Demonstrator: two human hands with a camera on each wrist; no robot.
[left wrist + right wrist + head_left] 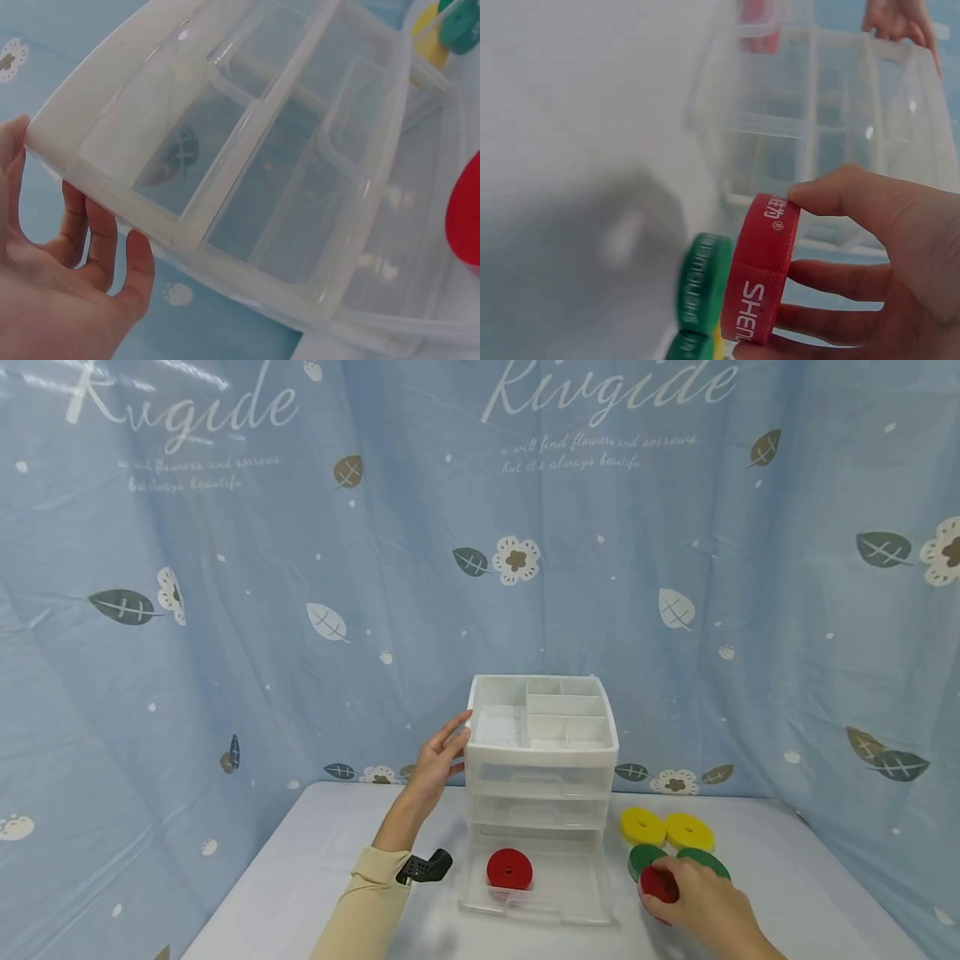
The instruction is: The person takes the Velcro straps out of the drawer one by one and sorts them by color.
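My right hand [705,902] pinches a red roll of printed strap tape [761,270] between thumb and fingers. That roll is beside a green roll [643,861], right of a white drawer unit [542,760]. My left hand [435,764] touches the unit's left side with its fingers fairly straight. The unit's clear bottom drawer [558,889] is pulled out, and another red roll [509,869] sits in its left part. The two drawers above it are closed.
Two yellow rolls [689,833] lie behind the green ones, with a second green roll [703,862] partly behind my right hand. The unit's top tray [501,724] is divided into compartments. A blue patterned curtain [420,568] hangs behind the white table [795,877].
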